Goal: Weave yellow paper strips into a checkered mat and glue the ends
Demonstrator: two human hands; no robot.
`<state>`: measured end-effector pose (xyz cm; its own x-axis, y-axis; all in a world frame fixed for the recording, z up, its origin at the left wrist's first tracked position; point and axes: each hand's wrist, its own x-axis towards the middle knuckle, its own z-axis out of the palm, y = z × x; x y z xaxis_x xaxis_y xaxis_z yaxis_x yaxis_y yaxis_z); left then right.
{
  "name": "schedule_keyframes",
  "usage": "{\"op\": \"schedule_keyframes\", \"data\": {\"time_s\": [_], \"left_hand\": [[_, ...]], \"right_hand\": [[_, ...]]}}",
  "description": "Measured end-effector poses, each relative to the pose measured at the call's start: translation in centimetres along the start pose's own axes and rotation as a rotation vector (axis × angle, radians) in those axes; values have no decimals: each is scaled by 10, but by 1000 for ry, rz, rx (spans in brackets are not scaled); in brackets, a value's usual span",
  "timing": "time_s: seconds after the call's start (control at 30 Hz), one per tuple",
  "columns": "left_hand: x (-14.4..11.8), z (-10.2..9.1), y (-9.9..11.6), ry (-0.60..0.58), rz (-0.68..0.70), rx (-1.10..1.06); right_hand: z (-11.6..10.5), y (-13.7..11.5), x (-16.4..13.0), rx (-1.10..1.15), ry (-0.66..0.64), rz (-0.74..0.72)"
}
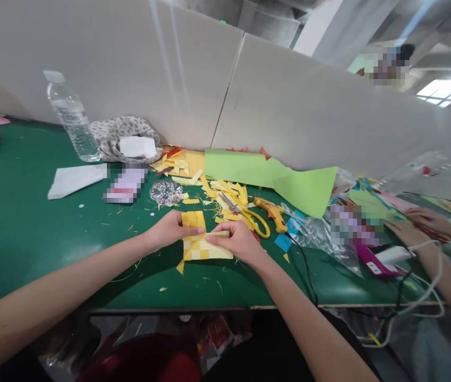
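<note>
Between my two hands is a piece of woven yellow and cream paper strips (pixel 197 250), with loose strip ends sticking up at its top and right. My left hand (pixel 170 229) is closed on its upper left, thumb laid across the strips. On the right side, my right hand (pixel 236 240) pinches a cream strip of the same piece between thumb and fingers. Just beyond lie yellow-handled scissors (pixel 255 218), a yellow hot glue gun (pixel 272 211) and a pile of cut yellow paper strips (pixel 229 193).
A water bottle (pixel 72 116) and a spotted cloth (pixel 128 132) stand near the partition. A phone (pixel 127 184) and a round speckled coaster-like disc (pixel 165 192) lie left of centre. Green paper (pixel 265 172) lies along the back. A co-worker's hands (pixel 420 228) are at the right.
</note>
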<state>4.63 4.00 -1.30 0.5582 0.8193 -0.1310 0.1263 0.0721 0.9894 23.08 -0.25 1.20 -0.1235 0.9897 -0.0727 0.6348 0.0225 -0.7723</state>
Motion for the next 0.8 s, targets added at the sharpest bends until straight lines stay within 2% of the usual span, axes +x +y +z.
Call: {"op": "schedule_keyframes", "data": {"time_s": [0.27,0.43,0.63,0.8], "left_hand": [[1,-2,-6,-7,25,109],[1,-3,-6,-59,6,122],[-1,-2,0,-76,5,79],[-1,-1,-1,-30,-11,99]], "right_hand": [[0,-3,-1,9,-93,49],[-5,1,-2,10,-175,43],[-10,4,-2,-8,-123,39],[-9,4,-2,2,-91,20]]}}
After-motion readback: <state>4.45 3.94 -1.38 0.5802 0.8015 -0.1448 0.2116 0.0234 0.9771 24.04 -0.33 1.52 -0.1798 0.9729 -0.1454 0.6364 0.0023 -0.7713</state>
